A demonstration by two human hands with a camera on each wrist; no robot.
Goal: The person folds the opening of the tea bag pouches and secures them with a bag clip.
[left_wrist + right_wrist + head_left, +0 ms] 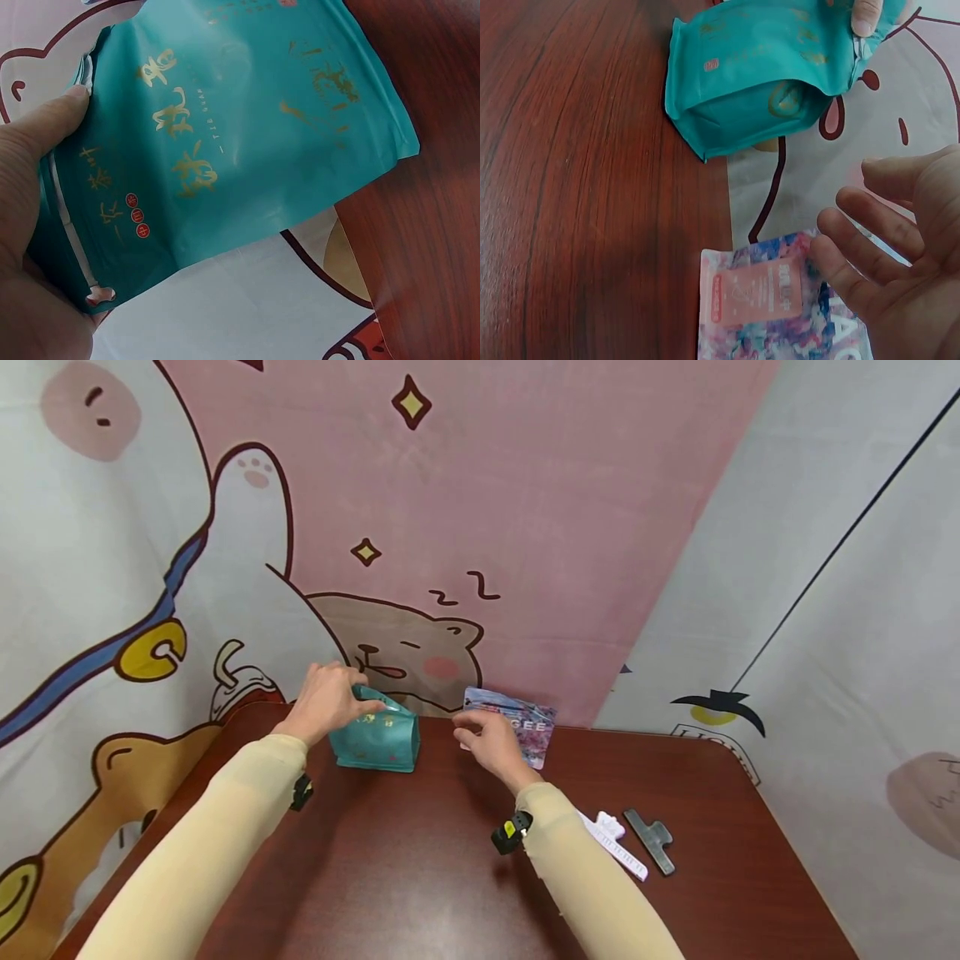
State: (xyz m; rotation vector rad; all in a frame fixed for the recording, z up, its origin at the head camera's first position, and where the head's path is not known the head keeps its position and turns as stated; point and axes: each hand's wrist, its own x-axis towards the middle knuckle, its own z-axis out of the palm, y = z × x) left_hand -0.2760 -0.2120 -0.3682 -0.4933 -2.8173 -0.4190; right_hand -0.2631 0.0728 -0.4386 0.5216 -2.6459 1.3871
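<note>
A teal tea bag (378, 745) with gold lettering stands upright at the back of the table. My left hand (324, 703) grips its top edge, thumb on the near side, as the left wrist view shows on the bag's front (225, 127). To the right, my right hand (491, 745) hovers with loosely bent fingers and nothing in them. Just behind it, a pink, blue and purple pouch (536, 735) leans near the back cloth. In the right wrist view the fingers overlap part of that pouch (757, 300); whether they touch it I cannot tell.
On the right of the brown table (390, 860) lie a white clip (615, 843), partly behind my right sleeve, and a dark grey clip (651, 842). A cartoon-printed cloth (540, 527) rises along the table's back and sides.
</note>
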